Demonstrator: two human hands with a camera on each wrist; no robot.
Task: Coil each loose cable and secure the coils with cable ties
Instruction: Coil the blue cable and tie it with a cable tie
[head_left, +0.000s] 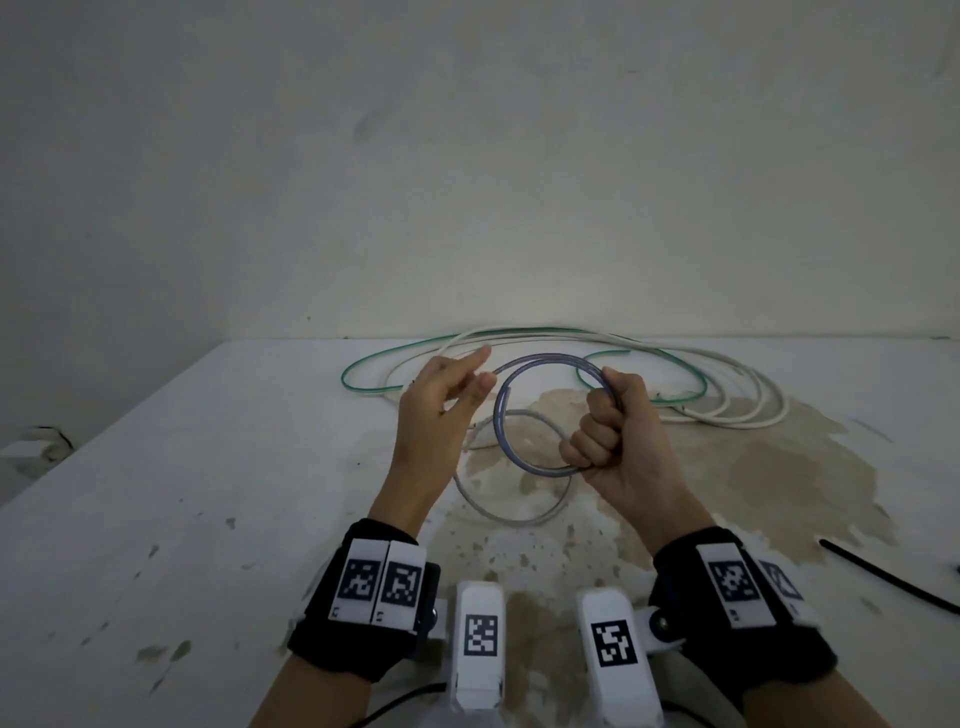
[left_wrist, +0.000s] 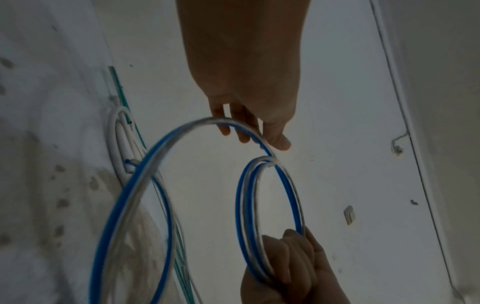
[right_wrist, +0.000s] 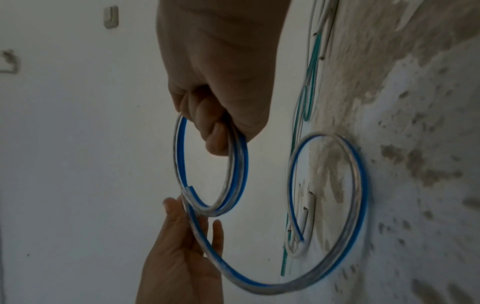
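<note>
My right hand is a fist that grips a small coil of clear cable with a blue stripe, held upright above the table. In the right wrist view the fingers of that hand curl through the coil. The same cable runs on from the coil across the straight fingers of my left hand, then drops into a loose loop lying on the table. The left wrist view shows the left hand touching the cable's arc, with the coil and the right hand below it.
A green cable and a long white cable lie tangled at the back of the white table, against the wall. A thin black strand lies at the right edge. A brown stain covers the table's middle.
</note>
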